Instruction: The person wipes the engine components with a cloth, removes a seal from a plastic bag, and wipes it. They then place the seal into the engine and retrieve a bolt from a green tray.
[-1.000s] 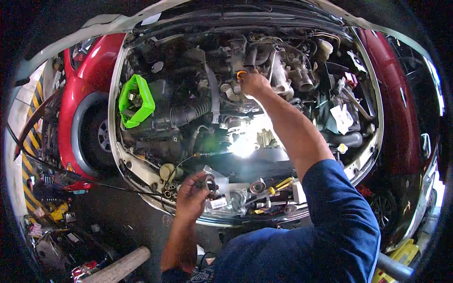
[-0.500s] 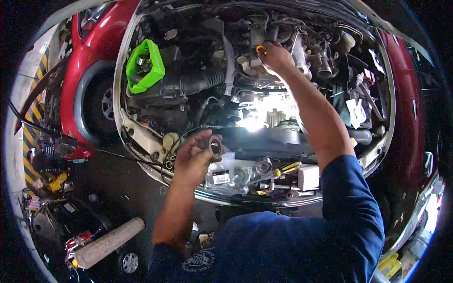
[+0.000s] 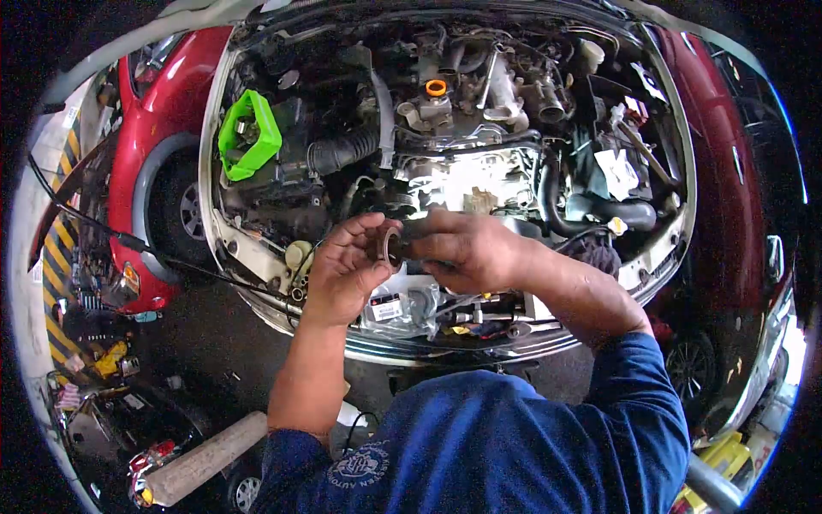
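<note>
the ring point(image 3: 385, 246) looks like matt metal.

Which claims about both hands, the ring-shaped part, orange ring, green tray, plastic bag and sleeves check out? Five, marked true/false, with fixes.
1. The left hand holds a ring-shaped part. True.
2. The right hand rests on the green tray. False: it is raised close to the ring-shaped part, well away from the green tray.
3. Neither hand touches the orange ring. True.
4. The sleeves are white. False: they are dark blue.
5. The clear plastic bag sits lower in the picture than the green tray. True.
</note>
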{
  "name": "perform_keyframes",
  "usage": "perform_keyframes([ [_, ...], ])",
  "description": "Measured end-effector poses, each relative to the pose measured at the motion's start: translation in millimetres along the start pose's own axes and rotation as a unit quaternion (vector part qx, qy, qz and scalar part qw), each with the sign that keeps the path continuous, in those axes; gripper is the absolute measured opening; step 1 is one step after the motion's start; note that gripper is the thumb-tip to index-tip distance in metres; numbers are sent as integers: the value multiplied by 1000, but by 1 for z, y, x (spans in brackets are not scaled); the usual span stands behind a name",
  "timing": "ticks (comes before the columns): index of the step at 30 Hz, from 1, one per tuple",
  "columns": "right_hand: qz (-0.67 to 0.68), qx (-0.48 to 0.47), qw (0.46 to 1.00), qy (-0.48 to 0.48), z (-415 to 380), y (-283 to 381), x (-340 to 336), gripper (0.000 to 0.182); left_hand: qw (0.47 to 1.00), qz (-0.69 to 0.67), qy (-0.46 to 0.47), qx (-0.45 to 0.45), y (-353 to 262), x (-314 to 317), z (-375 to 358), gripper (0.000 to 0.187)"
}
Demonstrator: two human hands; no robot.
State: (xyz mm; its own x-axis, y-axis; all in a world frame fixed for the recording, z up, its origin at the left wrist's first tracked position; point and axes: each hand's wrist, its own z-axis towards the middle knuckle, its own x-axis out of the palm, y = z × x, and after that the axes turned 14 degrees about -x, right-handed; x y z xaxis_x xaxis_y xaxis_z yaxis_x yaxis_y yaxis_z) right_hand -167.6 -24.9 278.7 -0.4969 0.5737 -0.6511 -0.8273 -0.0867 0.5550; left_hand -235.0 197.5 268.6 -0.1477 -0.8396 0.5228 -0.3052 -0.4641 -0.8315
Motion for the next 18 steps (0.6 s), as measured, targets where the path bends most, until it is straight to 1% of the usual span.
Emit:
perform_keyframes([
  [1, -25, -7, 1000, 17, -2, 5, -2, 40, 1000, 0, 5, -2, -2, 3, -1, 59],
  [2, -27, -7, 999, 14, -3, 11, -4, 40, 1000, 0, 8, -4, -2, 6, -3, 59],
  [3, -7, -5, 1000, -13, -3, 17, -7, 41, 1000, 2, 10, -4, -3, 8, -5, 59],
  [4, 14, -2, 999, -41, -4, 22, -8, 41, 999, 34, 18, 11, -4, 9, -6, 60],
  [5, 12, -3, 999, -43, -5, 25, -8, 41, 997, 66, 27, 27, -4, 11, -7, 60],
  [7, -4, -6, 1000, -13, -7, 29, -7, 42, 995, 86, 29, 33, -5, 19, -11, 61],
  [8, -8, -6, 1000, -15, -9, 33, -5, 42, 993, 104, 28, 38, -6, 23, -13, 61],
  [9, 96, 19, 994, -38, -12, 40, -1, 43, 993, 106, 30, 40, -4, 26, -14, 61],
  [10, 199, 44, 977, -61, -14, 45, 2, 43, 992, 103, 42, 54, -2, 29, -16, 60],
  [11, 198, 43, 977, -64, -15, 50, 3, 43, 991, 101, 53, 68, 0, 31, -17, 60],
  [12, 214, 72, 973, -53, -17, 55, 3, 43, 991, 102, 56, 66, 0, 32, -19, 60],
  [13, 231, 101, 967, -43, -18, 59, 3, 43, 991, 116, 38, 56, 0, 33, -21, 57],
  [14, 117, 44, 991, -57, -22, 53, 7, 43, 990, 131, 20, 46, -1, 33, -22, 54],
  [15, 115, 44, 991, -60, -25, 48, 6, 43, 990, 133, 23, 45, 0, 34, -23, 54],
  [16, -19, -3, 1000, -11, -27, 42, 1, 43, 996, 89, 9, -7, 1, 34, -23, 48],
  [17, -154, -50, 986, 39, -28, 37, -4, 44, 997, 46, -5, -58, 1, 34, -23, 43],
  [18, -212, -71, 974, 32, -25, 37, -9, 47, 997, 47, -4, -59, 0, 34, -24, 43],
])
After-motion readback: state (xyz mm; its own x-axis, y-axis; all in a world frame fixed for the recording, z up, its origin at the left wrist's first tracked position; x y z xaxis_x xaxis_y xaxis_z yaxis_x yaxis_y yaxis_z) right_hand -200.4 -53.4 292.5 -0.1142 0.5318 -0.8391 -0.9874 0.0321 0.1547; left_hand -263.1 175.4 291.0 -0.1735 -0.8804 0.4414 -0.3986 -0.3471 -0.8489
